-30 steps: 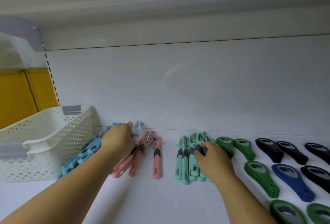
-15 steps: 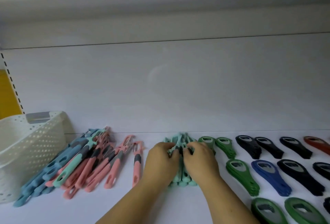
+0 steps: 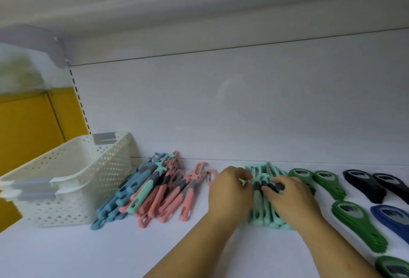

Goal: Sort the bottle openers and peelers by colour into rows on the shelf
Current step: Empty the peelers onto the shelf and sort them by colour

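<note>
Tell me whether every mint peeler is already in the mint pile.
No: one mint peeler lies on the pink peelers, left of the mint pile.

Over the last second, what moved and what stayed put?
The left hand left the pink and blue peelers and joined the right hand on the mint peelers, both now pressing that bunch together. One mint peeler now lies across the pink pile. Basket and green openers unchanged.

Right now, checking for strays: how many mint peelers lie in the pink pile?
1: a mint peeler lies diagonally atop the pink peelers, beside the blue ones. Others may be buried.
</note>
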